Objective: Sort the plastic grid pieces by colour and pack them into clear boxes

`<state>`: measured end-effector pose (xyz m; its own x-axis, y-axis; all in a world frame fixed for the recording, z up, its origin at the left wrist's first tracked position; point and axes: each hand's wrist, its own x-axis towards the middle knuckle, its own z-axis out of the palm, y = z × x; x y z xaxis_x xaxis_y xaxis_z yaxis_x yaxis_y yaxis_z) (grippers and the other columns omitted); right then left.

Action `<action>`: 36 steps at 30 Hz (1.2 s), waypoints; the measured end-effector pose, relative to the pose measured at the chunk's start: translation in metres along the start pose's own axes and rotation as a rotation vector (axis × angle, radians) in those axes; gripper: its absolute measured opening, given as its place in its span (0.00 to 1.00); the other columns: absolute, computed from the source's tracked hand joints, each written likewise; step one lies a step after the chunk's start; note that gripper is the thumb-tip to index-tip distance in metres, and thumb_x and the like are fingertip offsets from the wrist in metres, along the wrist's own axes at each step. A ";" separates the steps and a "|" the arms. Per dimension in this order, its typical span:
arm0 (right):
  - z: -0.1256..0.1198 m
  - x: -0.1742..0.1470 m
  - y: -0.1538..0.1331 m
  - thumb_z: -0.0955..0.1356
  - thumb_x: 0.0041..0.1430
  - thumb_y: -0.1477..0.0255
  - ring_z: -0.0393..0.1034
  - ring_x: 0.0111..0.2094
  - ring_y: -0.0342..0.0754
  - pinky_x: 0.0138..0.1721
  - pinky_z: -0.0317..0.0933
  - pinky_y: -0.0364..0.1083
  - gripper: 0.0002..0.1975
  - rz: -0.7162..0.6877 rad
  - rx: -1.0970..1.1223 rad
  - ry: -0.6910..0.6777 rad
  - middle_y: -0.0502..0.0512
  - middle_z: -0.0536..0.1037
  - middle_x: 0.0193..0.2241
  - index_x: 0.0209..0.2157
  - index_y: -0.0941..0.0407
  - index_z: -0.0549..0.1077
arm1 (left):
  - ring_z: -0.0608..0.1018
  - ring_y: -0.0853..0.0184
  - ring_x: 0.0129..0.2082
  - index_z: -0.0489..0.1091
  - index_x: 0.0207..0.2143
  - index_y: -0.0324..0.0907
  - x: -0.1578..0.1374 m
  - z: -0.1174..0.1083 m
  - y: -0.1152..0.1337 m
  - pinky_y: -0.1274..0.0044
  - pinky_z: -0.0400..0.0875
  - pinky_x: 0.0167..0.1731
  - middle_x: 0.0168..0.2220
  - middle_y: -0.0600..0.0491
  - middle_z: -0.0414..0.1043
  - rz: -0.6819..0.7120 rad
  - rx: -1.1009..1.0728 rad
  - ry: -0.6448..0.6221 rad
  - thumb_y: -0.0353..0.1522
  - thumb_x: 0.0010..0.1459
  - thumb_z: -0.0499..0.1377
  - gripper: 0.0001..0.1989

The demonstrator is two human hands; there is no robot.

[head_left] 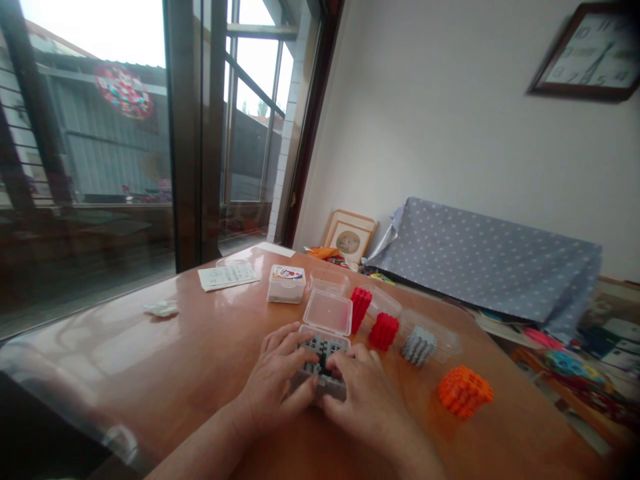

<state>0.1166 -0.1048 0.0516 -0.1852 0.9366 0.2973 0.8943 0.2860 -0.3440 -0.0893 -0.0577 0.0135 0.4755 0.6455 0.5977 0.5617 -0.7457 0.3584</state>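
Note:
A small clear plastic box (338, 389) with its lid (328, 313) swung back sits in front of me on the table. Grey building-block pieces (338, 349) fill it. My left hand (280, 373) is closed around the box's left side, thumb at the front and fingertips over the pieces. My right hand (364, 387) grips the right side, its index fingertip bent down onto the grey pieces and its thumb low at the front. The fingers hide part of the contents.
To the right stand red block stacks (384, 331), a light grey stack (419, 346) and an orange stack (465, 392). Clear containers (440, 333) lie behind them. A white lidded box (286, 285), a paper sheet (229, 276) and a crumpled wrapper (161, 309) are on the left.

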 end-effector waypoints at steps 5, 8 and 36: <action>0.000 0.000 -0.003 0.73 0.54 0.66 0.65 0.41 0.56 0.42 0.56 0.51 0.08 0.013 -0.045 -0.011 0.56 0.73 0.38 0.37 0.49 0.75 | 0.62 0.50 0.66 0.75 0.44 0.50 0.000 0.000 0.000 0.55 0.62 0.61 0.59 0.50 0.70 0.002 0.002 -0.001 0.33 0.56 0.62 0.13; 0.002 0.000 -0.001 0.73 0.54 0.69 0.64 0.42 0.56 0.43 0.56 0.51 0.07 0.016 -0.018 -0.005 0.55 0.73 0.38 0.36 0.49 0.75 | 0.62 0.50 0.66 0.75 0.45 0.50 0.000 0.001 -0.001 0.56 0.61 0.61 0.59 0.50 0.70 0.003 0.003 0.001 0.33 0.56 0.62 0.13; -0.005 -0.006 0.002 0.74 0.52 0.71 0.67 0.43 0.53 0.43 0.59 0.48 0.12 0.035 0.138 0.038 0.52 0.72 0.39 0.38 0.49 0.73 | 0.65 0.52 0.64 0.70 0.53 0.47 -0.004 0.003 -0.003 0.58 0.63 0.61 0.56 0.47 0.73 0.080 -0.001 0.073 0.33 0.57 0.62 0.20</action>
<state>0.1216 -0.1106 0.0541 -0.1371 0.9388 0.3160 0.8348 0.2812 -0.4734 -0.0910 -0.0576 0.0080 0.4683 0.5699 0.6752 0.5230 -0.7947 0.3081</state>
